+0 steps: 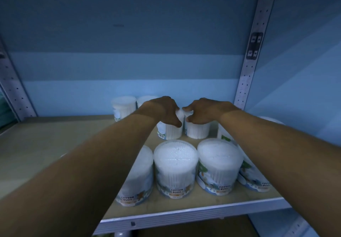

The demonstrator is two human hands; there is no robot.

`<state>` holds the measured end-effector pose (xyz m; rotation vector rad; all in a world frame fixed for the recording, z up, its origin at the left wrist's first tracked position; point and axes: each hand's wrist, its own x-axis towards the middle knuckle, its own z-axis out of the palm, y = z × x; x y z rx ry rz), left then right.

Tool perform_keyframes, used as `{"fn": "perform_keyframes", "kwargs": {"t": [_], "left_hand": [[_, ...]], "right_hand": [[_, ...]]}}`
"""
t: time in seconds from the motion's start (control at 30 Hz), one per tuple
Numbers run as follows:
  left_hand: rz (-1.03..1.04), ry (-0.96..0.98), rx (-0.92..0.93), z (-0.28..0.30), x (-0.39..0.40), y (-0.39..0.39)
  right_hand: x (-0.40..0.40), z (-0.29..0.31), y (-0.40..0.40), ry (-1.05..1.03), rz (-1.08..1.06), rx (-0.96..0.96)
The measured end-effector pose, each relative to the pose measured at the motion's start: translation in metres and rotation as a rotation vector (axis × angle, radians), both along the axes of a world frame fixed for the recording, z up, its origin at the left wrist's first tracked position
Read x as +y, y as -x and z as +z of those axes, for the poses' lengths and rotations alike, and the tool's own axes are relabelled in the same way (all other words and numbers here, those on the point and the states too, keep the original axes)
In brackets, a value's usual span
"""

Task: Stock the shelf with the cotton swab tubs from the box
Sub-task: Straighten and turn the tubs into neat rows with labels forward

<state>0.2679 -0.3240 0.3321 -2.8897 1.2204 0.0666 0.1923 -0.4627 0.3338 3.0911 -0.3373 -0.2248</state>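
Second-row tubs: left hand point(162, 109) curls over the left cotton swab tub point(170, 131), right hand point(202, 110) over the right cotton swab tub point(197, 130); both upright, touching, directly beneath each grip. Clear, ribbed plastic cylinders on the wood-look shelf point(55, 144), behind front-row tubs point(175, 166).

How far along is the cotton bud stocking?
Done: a front row of cotton bud tubs stands on the shelf, more behind. In hand: left hand and right hand each grip a middle-row tub. Left: the shelf's left side is bare; the box is out of view.
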Motion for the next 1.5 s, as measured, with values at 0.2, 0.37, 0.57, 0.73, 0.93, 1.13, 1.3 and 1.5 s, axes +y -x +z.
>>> {"fn": "perform_keyframes", "kwargs": {"t": [0.2,0.37,0.57,0.73,0.93,1.13,1.3,1.5], "left_hand": [[0.027,-0.087,0.039,0.014,0.01,0.012],[0.075,-0.091,0.085,0.022,0.015,0.018],[0.095,-0.098,0.193,0.028,0.021,-0.001],[0.111,-0.095,0.201,0.027,0.018,-0.01],[0.138,-0.047,0.236,0.027,0.016,-0.001],[0.194,-0.04,0.263,0.026,0.013,-0.003],[0.249,-0.041,0.256,0.028,0.01,0.002],[0.184,-0.072,0.279,0.036,0.012,-0.003]], "right_hand": [[0.008,0.006,0.013,-0.031,0.021,0.023],[0.003,0.008,0.014,-0.06,0.013,0.026],[-0.006,0.015,0.012,-0.103,-0.043,-0.007],[0.0,0.02,0.001,-0.024,-0.116,0.015],[0.004,0.02,-0.007,-0.031,-0.149,0.024],[0.003,0.026,-0.011,-0.036,-0.101,0.072],[0.003,0.03,-0.013,-0.059,-0.027,0.15],[0.003,0.041,-0.006,-0.025,-0.031,0.074]]}}
